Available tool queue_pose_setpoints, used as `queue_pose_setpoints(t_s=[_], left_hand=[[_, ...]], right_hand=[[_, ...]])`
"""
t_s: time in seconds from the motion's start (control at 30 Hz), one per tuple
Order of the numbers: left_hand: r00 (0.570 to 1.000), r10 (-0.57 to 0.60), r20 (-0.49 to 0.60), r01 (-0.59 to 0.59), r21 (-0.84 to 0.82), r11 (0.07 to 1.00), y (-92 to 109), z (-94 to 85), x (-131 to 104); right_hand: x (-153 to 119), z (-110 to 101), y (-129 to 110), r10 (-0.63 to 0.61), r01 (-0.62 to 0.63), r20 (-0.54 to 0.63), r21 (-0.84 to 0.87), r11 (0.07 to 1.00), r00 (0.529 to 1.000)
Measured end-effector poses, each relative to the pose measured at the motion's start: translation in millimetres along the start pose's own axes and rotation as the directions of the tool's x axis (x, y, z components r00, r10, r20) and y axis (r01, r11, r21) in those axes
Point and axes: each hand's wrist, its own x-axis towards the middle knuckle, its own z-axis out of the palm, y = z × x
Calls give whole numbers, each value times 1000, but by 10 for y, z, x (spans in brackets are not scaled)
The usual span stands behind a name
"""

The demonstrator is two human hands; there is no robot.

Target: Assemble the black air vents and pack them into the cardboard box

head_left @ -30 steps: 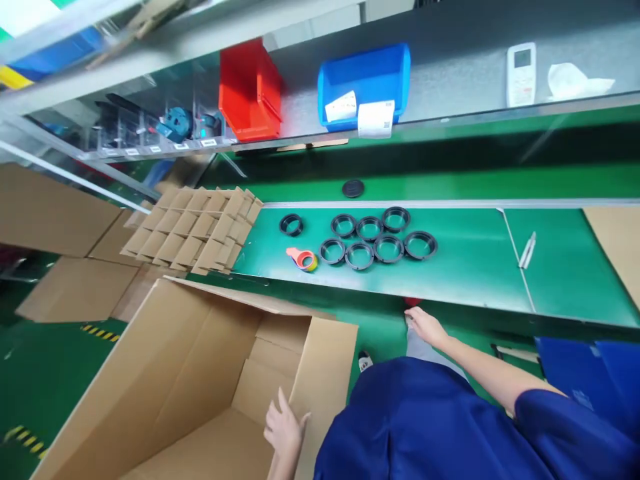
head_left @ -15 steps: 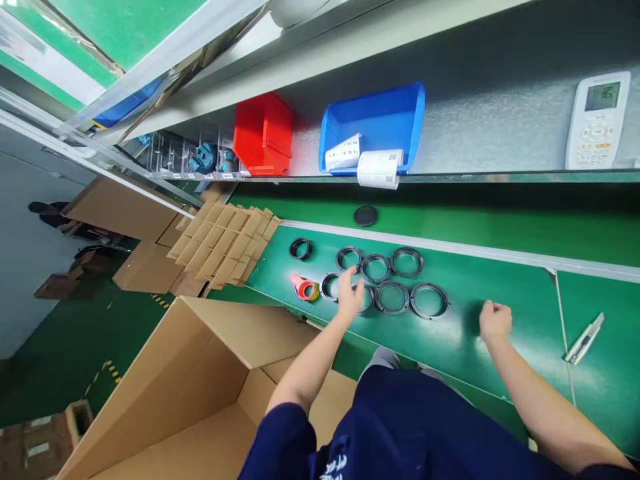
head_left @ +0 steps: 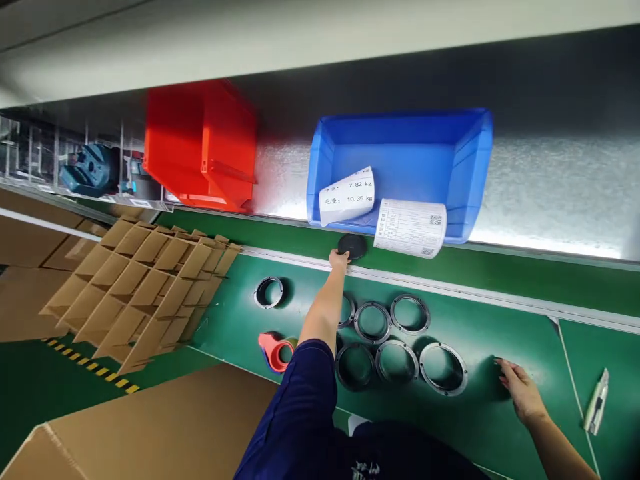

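At the back of the green bench, my left hand closes its fingers on the near edge of a flat black disc. Several black rings lie in two rows below that arm, which covers part of the leftmost ones. One more ring sits apart, farther left. My right hand hovers over the bench right of the rings, its thumb and fingers pinched together. A small dark bit shows at the fingertips, too small to name.
A red tape dispenser and cardboard dividers are at left, with a large carton nearer. A utility knife lies right. The shelf above holds a red bin and a blue bin with label rolls.
My left hand has gone from the rings to the black disc at the back and taken hold of its edge. My right hand has turned, its fist loosened into a pinch. The view has moved closer.
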Motion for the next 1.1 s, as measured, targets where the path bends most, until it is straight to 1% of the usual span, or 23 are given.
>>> queue_pose_setpoints(t_s=[0.1,0.17,0.2,0.3,0.4,0.43,0.47,0.5,0.53,0.57,0.6,0.63,0.67,0.7,0.77,0.83,0.87,0.9,0.97,1.0,1.03,1.07,1.1], left_hand=[[998,-42,36,45,-94,995,3,25,-119],[996,-24,81,37,-154,987,10,-12,-338],[994,-11,107,30,-180,983,1,-45,-496],[984,39,176,6,-250,968,-96,-192,-1143],[957,165,237,-74,-349,934,-243,-358,-1919],[946,208,250,-101,-383,918,-287,-402,-2175],[937,238,255,-118,-412,904,-327,-435,-2420],[935,251,250,-124,-434,893,-363,-455,-2651],[937,254,241,-123,-452,884,-395,-462,-2865],[940,251,231,-119,-467,876,-426,-459,-3062],[944,245,222,-113,-481,870,-456,-449,-3239],[946,239,217,-106,-491,865,-485,-434,-3396],[948,234,215,-100,-500,860,-512,-419,-3533],[951,228,207,-94,-512,854,-534,-406,-3651],[964,199,177,-67,-562,824,-556,-393,-3835],[974,119,192,34,-647,762,-541,-391,-3970],[968,71,242,121,-692,711,-523,-391,-4027],[947,31,320,224,-725,651,-501,-390,-4080],[871,4,491,415,-742,527,-464,-382,-4185],[839,13,545,473,-740,477,-455,-377,-4238],[821,25,570,502,-743,442,-453,-372,-4291],[817,31,576,513,-750,418,-458,-370,-4343],[820,29,572,515,-757,402,-467,-372,-4392]], right_hand=[[-111,-12,-129,32,-32,-16,12,999,999],[-248,18,-309,46,-45,-38,27,999,998],[-324,39,-419,40,-39,-42,38,999,998],[-512,124,-764,-12,14,-34,64,998,999],[-623,289,-1074,-72,73,-31,58,996,997],[-675,367,-1179,-109,109,-2,63,992,994],[-748,453,-1292,-161,155,63,83,984,985],[-848,541,-1417,-230,209,174,130,969,957],[-973,622,-1553,-318,257,341,214,942,884],[-1115,688,-1694,-388,270,491,296,916,780],[-1265,734,-1831,-438,269,590,355,895,679],[-1410,755,-1955,-477,269,651,398,877,591],[-1540,751,-2057,-499,274,676,419,866,543],[-1648,725,-2128,-511,279,683,429,859,522],[-1786,630,-2177,-509,265,691,437,860,513],[-1844,517,-2125,-473,211,732,427,879,491],[-1858,468,-2079,-451,186,762,413,891,466],[-1869,426,-2026,-429,171,790,395,902,437],[-1900,368,-1926,-388,182,841,343,921,377],[-1920,346,-1885,-382,221,855,321,921,350],[-1941,325,-1854,-403,300,852,310,902,333],[-1962,302,-1834,-458,415,827,311,855,325],[-1982,275,-1825,-541,553,779,312,772,316]])
